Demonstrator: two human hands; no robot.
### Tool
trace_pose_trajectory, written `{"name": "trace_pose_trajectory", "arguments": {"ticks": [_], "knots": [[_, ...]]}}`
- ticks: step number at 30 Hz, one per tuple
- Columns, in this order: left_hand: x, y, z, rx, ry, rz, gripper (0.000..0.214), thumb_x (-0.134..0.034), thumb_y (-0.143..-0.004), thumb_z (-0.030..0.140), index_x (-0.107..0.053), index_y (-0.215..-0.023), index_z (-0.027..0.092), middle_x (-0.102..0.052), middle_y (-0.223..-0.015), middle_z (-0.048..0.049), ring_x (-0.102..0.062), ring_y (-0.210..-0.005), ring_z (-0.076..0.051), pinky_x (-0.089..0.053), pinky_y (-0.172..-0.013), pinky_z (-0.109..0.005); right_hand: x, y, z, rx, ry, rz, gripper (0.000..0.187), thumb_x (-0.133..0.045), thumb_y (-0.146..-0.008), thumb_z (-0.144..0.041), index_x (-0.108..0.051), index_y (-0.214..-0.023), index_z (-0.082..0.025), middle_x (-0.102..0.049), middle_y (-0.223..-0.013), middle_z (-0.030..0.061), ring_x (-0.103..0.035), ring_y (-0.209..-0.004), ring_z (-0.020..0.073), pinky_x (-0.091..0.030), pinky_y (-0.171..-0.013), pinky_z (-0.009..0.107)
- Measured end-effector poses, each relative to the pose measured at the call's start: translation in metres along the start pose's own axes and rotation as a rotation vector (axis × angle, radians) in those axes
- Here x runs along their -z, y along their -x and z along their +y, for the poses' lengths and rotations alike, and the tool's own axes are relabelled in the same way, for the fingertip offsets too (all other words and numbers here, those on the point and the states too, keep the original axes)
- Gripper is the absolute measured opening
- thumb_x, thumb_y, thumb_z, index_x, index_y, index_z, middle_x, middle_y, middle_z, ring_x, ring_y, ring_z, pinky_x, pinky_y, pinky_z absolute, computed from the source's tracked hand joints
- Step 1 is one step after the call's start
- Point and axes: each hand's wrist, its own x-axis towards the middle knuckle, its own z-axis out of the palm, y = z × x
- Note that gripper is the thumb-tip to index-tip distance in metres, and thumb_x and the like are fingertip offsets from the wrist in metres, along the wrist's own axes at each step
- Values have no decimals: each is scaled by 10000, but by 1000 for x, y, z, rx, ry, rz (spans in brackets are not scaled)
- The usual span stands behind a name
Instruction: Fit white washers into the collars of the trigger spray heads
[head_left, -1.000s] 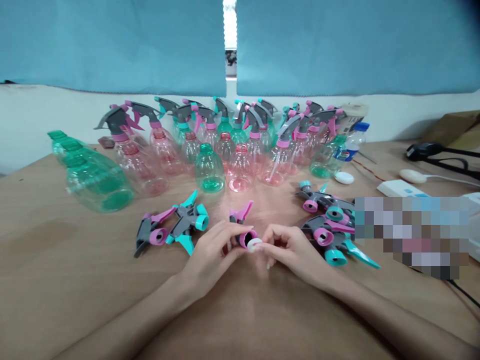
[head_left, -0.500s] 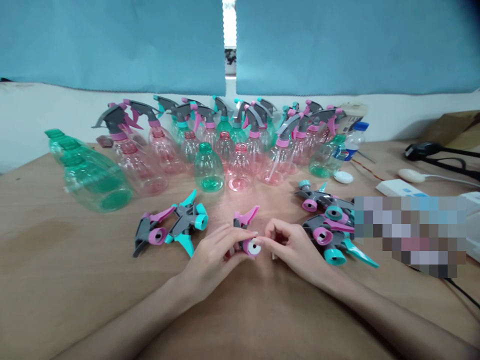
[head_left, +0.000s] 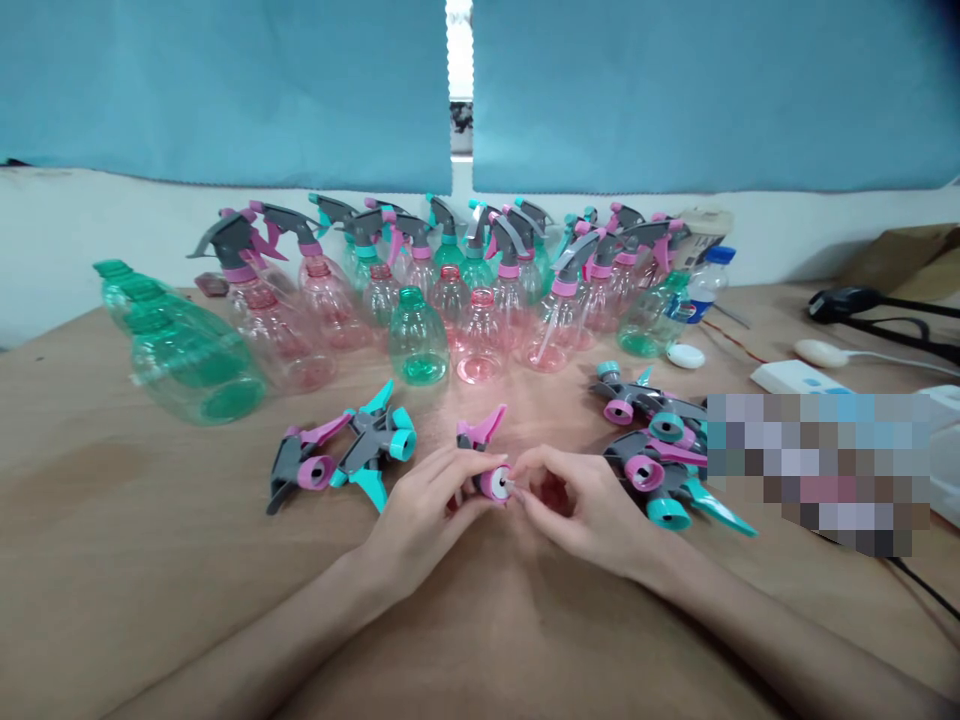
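My left hand [head_left: 431, 500] is closed around a pink and grey trigger spray head [head_left: 495, 484]. Its pink collar faces me, with a white disc and a dark hole inside, and its pink trigger points up and away. At the collar's right rim, my right hand [head_left: 577, 500] has thumb and forefinger pinched together. Whatever sits between those fingertips is too small to make out. Left of my left hand lie a pink and grey spray head [head_left: 304, 468] and teal and grey spray heads [head_left: 375, 440]. More spray heads [head_left: 660, 440] are heaped right of my right hand.
Several open bottles, such as a green bottle [head_left: 418, 345] and a pink bottle [head_left: 481, 345], stand ahead. Behind them are bottles fitted with spray heads [head_left: 409, 235]. Green bottles [head_left: 187, 350] stand at left. A power strip [head_left: 799, 378], cables and a blue-capped bottle [head_left: 705, 285] are at right.
My right fingertips have come to the collar's opening and lie closer against its rim. The spray head has shifted slightly left and turned a little.
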Motion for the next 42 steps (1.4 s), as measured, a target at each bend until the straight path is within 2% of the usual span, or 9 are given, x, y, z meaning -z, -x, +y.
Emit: {"name": "trace_pose_trajectory", "arguments": {"ticks": [5,10,16,21,38,42], "knots": [[1,0,1,8,-25,6,225,-548,-908,194,-573,-1131,201,-657,-931,-40,-585,-713,-136,-512,-667,-277,2,-1,2,-14,10,-44,148,-569,-787,-132,-568,-919,-198,-559,-651,-60,-495,-514,70,-377,-506,192],[1,0,1,-8,-24,9,216,-556,-900,175,-581,-1113,194,-654,-903,-34,-587,-737,-141,-519,-676,-279,2,-1,1,-24,21,-37,153,-569,-800,-152,-574,-945,-203,-560,-643,-57,-495,-517,77,-386,-514,198],[1,1,0,-30,-28,-12,248,-564,-895,152,-569,-1139,192,-666,-964,-42,-591,-780,-143,-521,-711,-278,0,0,1,-43,18,-47,99,-577,-802,-156,-573,-890,-202,-570,-652,-51,-500,-538,81,-385,-522,197],[1,1,-1,-26,-38,-22,258,-575,-890,152,-560,-1144,190,-657,-971,-37,-584,-780,-141,-513,-725,-282,-2,1,3,-25,28,-27,105,-579,-802,-160,-569,-897,-203,-570,-655,-51,-500,-540,81,-385,-526,195],[-1,-2,3,-104,-70,68,231,-606,-858,125,-594,-1078,195,-692,-959,-32,-555,-845,-172,-517,-736,-301,-9,6,7,-20,89,7,156,-561,-813,-188,-582,-965,-215,-592,-636,-45,-522,-529,92,-395,-527,205],[-1,-1,3,-105,-74,44,229,-620,-853,140,-589,-1076,181,-685,-962,-37,-551,-856,-174,-511,-750,-298,-10,6,7,-4,80,11,152,-569,-831,-220,-599,-980,-218,-575,-613,-53,-505,-505,84,-383,-509,200]]}}
